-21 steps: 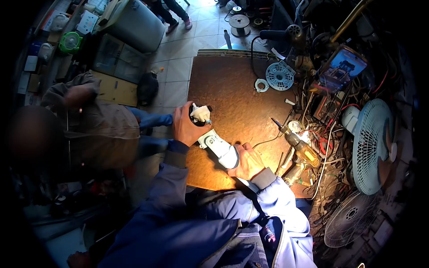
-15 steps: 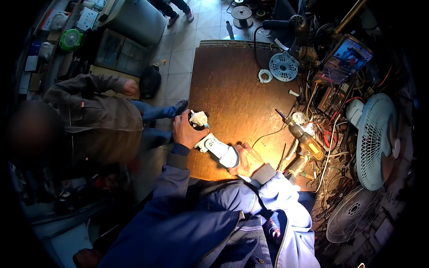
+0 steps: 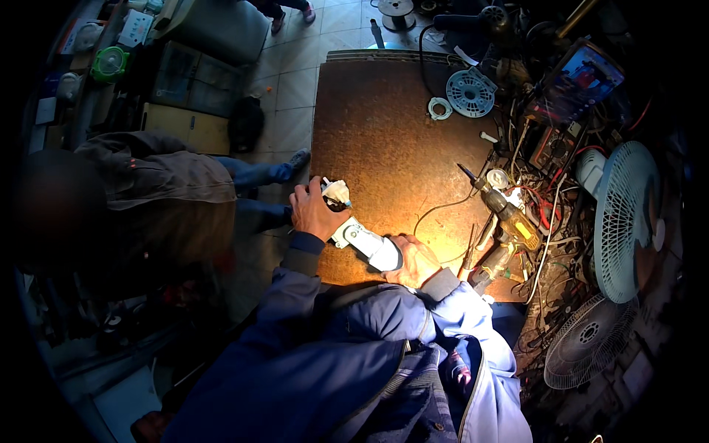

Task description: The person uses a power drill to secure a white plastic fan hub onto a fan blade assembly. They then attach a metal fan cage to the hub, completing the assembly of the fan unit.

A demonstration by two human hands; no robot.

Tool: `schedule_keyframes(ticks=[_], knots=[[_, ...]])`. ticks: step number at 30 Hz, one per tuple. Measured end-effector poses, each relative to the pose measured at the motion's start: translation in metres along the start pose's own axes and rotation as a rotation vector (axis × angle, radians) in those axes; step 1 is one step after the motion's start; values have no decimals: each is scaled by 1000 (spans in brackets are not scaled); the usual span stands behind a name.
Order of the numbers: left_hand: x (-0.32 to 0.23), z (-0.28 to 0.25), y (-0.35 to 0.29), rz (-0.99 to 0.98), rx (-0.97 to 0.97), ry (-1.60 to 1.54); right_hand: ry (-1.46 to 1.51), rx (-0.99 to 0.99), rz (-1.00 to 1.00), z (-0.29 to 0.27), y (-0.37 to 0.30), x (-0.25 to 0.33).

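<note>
Left hand (image 3: 316, 213) grips the dark end of the white plastic part (image 3: 362, 241); right hand (image 3: 415, 262) wraps its wide end, near the worktop's (image 3: 384, 125) near-left corner. Support both ends evenly, avoid twisting.

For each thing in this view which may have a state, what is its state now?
Pale part: held slantwise between both hands
Left hand: closed on its dark end
Right hand: closed on its white end
Drill: lying down, bit fitted
Screen: lit
Vented cover: lying on the table
White ring: lying near the cover
Blue fan cage: upright
</note>
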State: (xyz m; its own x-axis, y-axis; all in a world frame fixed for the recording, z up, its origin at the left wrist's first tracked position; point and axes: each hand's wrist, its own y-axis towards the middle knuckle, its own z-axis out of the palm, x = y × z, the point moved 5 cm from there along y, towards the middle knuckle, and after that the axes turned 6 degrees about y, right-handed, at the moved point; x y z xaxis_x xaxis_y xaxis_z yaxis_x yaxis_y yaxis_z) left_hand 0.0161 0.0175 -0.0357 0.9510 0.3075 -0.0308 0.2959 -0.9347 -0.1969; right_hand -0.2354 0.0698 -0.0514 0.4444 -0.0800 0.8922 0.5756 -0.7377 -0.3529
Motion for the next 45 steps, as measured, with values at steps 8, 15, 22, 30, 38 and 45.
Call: schedule_keyframes(ticks=[8,15,22,30,38,45], knots=[[2,4,6,48,-57,-61,-35,-107,-21,2,-28,-20],[-6,-3,1,30,-14,-89,-51,-281,35,-34,-74,-16],[-8,-4,-2,57,-46,-132,8,-587,164,-76,-98,-44],[-11,-9,-1,21,-26,-115,161,-633,160,-92,-100,-79],[-6,-2,-1,30,-51,-105,347,-588,205,-141,-79,-105],[-7,-4,3,-4,-17,-66,242,-654,76,-202,-67,-81]])
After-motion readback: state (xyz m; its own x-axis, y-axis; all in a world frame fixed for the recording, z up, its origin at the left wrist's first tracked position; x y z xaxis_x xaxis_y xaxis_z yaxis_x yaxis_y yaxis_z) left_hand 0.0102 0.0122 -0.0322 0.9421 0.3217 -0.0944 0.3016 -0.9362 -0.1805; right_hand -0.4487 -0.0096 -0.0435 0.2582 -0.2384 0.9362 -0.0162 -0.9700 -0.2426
